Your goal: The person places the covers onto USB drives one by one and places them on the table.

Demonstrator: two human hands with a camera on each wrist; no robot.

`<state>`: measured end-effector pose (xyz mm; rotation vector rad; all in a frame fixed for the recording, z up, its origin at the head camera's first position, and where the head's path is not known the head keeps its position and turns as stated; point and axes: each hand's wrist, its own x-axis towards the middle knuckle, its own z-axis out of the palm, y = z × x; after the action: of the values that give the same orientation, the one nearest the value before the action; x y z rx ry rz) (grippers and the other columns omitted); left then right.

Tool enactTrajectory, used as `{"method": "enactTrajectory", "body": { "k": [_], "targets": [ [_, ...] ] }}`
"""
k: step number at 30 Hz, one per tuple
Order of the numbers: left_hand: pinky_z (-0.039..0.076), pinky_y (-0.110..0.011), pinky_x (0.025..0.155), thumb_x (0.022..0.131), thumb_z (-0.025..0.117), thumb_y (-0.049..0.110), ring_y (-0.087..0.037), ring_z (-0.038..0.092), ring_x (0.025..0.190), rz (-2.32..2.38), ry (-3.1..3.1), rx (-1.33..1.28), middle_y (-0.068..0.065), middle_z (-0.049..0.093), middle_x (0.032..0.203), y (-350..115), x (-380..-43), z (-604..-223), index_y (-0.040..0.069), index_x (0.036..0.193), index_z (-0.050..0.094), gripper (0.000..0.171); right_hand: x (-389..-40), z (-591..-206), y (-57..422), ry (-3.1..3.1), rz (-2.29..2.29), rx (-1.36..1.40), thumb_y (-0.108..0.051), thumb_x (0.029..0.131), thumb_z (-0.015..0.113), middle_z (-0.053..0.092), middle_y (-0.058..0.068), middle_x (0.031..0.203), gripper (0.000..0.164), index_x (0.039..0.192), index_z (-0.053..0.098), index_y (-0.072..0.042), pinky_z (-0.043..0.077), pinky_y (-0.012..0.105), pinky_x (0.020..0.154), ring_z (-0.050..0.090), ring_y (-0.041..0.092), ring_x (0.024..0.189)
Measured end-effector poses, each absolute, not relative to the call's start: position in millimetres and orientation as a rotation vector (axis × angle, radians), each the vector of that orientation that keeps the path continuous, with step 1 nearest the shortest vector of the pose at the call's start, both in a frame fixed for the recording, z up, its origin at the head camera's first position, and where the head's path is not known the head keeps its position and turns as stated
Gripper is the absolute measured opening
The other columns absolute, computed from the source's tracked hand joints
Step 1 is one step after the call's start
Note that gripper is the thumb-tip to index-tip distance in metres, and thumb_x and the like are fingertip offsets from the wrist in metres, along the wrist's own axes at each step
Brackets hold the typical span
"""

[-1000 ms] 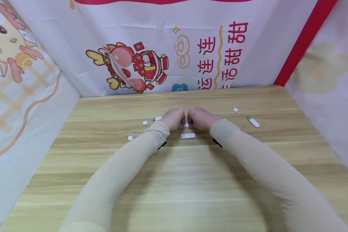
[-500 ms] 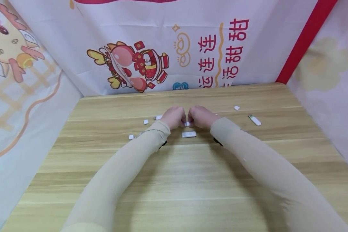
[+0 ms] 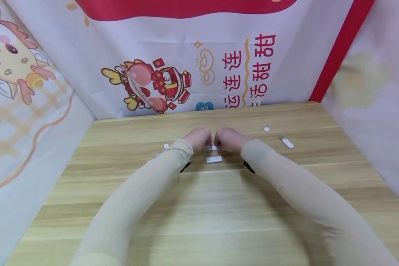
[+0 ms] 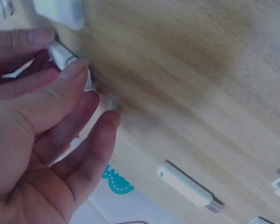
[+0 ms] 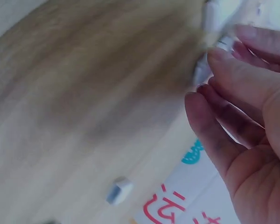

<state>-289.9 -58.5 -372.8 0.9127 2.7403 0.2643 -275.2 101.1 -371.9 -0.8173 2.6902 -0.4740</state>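
A small white USB flash drive (image 4: 60,53) is held between my two hands at the middle of the table. My left hand (image 3: 199,138) pinches one end of it with thumb and fingers, while my right hand (image 3: 229,139) pinches the other. A thin dark line crosses the drive beside the left thumb (image 4: 74,70). In the right wrist view, blur and the fingers hide much of the piece. Close in front of both hands lies a second white flash drive (image 3: 214,159), flat on the wood.
Right of the hands lie an uncapped flash drive (image 3: 287,142) and a loose white cap (image 3: 266,129). Another cap (image 3: 166,146) sits to the left, near the sleeve. The left wrist view shows one more uncapped drive (image 4: 186,186). A printed cloth (image 3: 173,44) hangs behind the table.
The head view has tilted slightly upward, so everything sits lower in it. Slightly more of the held white drive shows between the fingertips; both hands keep their pinch.
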Motion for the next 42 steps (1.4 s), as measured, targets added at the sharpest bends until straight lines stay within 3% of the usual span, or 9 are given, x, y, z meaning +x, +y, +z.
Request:
{"method": "enactTrajectory", "body": {
  "k": [6, 14, 21, 28, 35, 42],
  "targets": [
    [0.047, -0.030, 0.080, 0.077, 0.072, 0.008, -0.018, 0.058, 0.090, 0.313, 2.671, 0.897, -0.008, 0.064, 0.101, -49, -296, -364, 0.005, 0.107, 0.067, 0.030, -271, -345, 133, 2.683, -0.475, -0.658, -0.012, 0.082, 0.068, 0.063, 0.007, 0.104, 0.026, 0.107, 0.066, -0.006, 0.047, 0.037, 0.083, 0.057, 0.021, 0.093],
    [0.045, -0.028, 0.083, 0.079, 0.072, 0.015, -0.015, 0.056, 0.091, 0.319, 2.671, 1.057, -0.007, 0.064, 0.103, -16, -300, -349, 0.010, 0.107, 0.067, 0.029, -258, -323, 192, 2.812, -0.397, -0.750, -0.013, 0.082, 0.069, 0.067, 0.008, 0.093, 0.018, 0.098, 0.070, -0.004, 0.049, 0.038, 0.079, 0.060, 0.021, 0.085],
    [0.043, -0.028, 0.086, 0.081, 0.070, 0.013, -0.015, 0.055, 0.095, 0.318, 2.636, 1.107, -0.006, 0.062, 0.107, 15, -307, -358, 0.011, 0.121, 0.060, 0.041, -246, -333, 231, 2.842, -0.379, -0.678, -0.012, 0.082, 0.069, 0.066, 0.005, 0.085, 0.014, 0.093, 0.072, -0.004, 0.049, 0.038, 0.076, 0.060, 0.018, 0.078],
    [0.041, -0.029, 0.088, 0.083, 0.068, 0.017, -0.015, 0.054, 0.096, 0.214, 2.624, 1.198, -0.005, 0.062, 0.108, 41, -318, -367, 0.014, 0.119, 0.061, 0.036, -239, -352, 254, 2.880, -0.332, -0.687, -0.011, 0.081, 0.067, 0.066, 0.003, 0.080, 0.012, 0.089, 0.073, -0.005, 0.050, 0.038, 0.072, 0.059, 0.016, 0.072],
    [0.042, -0.028, 0.086, 0.080, 0.072, 0.018, -0.015, 0.056, 0.091, 0.166, 2.595, 1.211, -0.003, 0.063, 0.100, 56, -328, -377, 0.012, 0.114, 0.063, 0.036, -230, -368, 258, 2.813, -0.370, -0.490, -0.028, 0.084, 0.067, 0.062, -0.002, 0.073, 0.019, 0.090, 0.072, -0.011, 0.046, 0.031, 0.063, 0.054, 0.014, 0.066],
    [0.043, -0.027, 0.082, 0.080, 0.072, 0.023, -0.013, 0.054, 0.088, 0.149, 2.513, 1.173, 0.001, 0.060, 0.097, 67, -338, -387, 0.016, 0.107, 0.064, 0.030, -228, -378, 260, 2.863, -0.348, -0.517, -0.033, 0.083, 0.068, 0.062, -0.003, 0.075, 0.024, 0.091, 0.071, -0.011, 0.045, 0.032, 0.066, 0.054, 0.014, 0.067]
  ]
}}
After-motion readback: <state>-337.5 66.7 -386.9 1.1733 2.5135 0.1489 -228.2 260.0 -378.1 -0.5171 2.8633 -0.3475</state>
